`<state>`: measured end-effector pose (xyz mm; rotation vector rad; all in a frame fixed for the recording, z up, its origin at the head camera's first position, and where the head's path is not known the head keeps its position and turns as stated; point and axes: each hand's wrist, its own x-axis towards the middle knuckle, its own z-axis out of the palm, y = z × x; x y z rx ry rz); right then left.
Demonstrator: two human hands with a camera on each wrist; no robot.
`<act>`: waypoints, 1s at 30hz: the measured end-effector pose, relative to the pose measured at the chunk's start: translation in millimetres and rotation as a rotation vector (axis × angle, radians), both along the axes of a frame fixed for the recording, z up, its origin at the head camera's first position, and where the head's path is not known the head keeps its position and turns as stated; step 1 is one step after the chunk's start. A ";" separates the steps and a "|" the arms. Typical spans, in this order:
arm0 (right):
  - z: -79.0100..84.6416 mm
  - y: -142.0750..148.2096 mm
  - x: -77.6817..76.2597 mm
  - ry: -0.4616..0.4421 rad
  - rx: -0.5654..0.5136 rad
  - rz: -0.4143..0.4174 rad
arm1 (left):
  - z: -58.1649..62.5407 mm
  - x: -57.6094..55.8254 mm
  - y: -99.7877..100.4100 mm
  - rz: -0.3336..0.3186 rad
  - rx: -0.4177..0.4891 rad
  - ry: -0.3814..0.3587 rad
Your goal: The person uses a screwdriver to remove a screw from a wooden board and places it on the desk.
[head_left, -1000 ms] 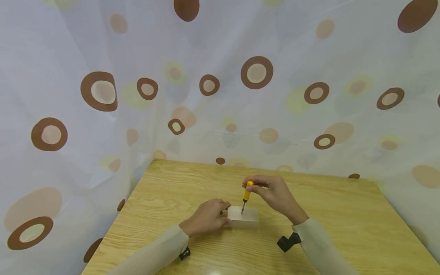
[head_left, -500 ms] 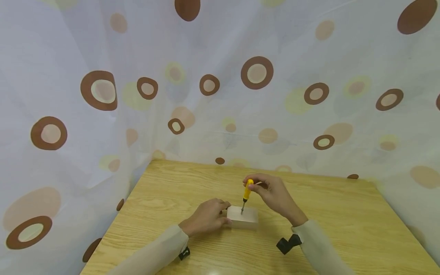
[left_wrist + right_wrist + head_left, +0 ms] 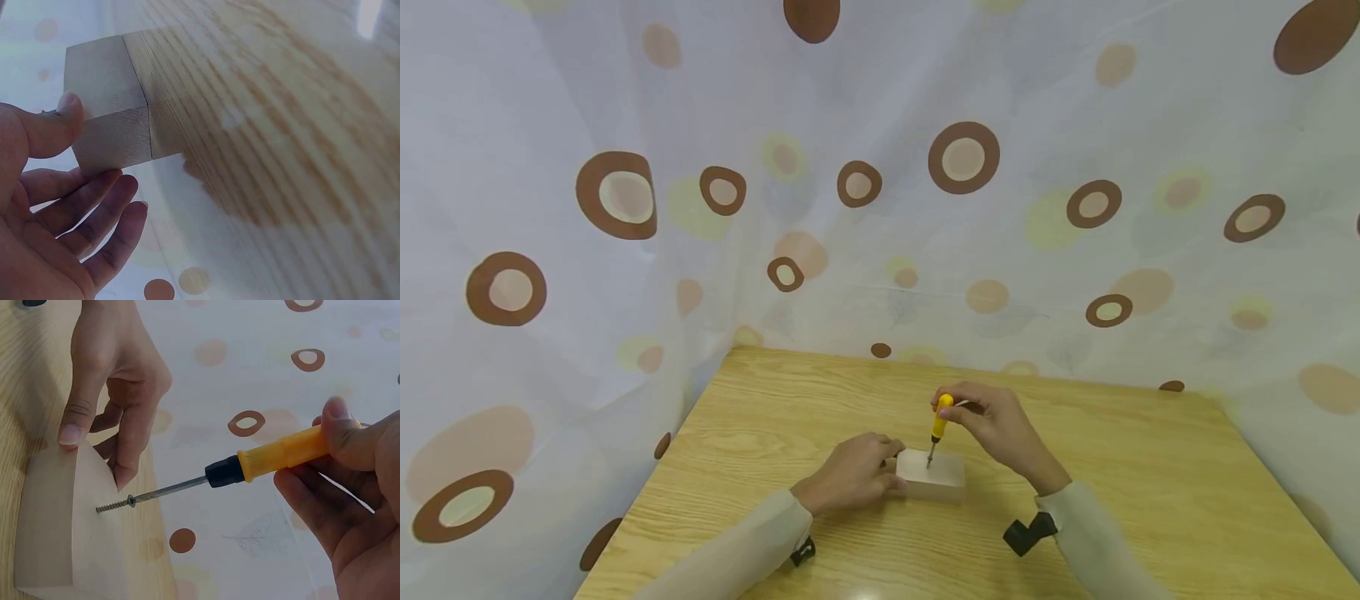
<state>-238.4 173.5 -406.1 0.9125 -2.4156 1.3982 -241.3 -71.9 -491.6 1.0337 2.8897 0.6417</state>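
screwdriver (image 3: pixel 256 462) (yellow-handled) in right hand (image 3: pixel 1002 427)

The block (image 3: pixel 942 490) lies on the counter (image 3: pixel 775 417), roughly midway between its left and right edges. The screw (image 3: pixel 114 505) stands on the block's top, the screwdriver (image 3: pixel 284 452) above it. The left hand (image 3: pixel 850 475) is at the block's left end; the right hand (image 3: pixel 1006 427) is above and right. A sheet (image 3: pixel 880 100) hangs behind the counter's far edge.
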 end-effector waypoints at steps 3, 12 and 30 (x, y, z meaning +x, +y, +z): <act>2.0 -2.4 2.1 0.004 0.027 -0.048 | 0.6 -0.3 0.6 0.005 -0.009 0.000; 3.5 -3.2 3.8 0.034 0.023 -0.092 | 2.2 0.3 2.1 0.004 -0.003 0.003; 5.2 1.2 0.7 -0.103 -0.020 0.007 | 1.7 -0.8 -0.1 0.004 -0.005 0.007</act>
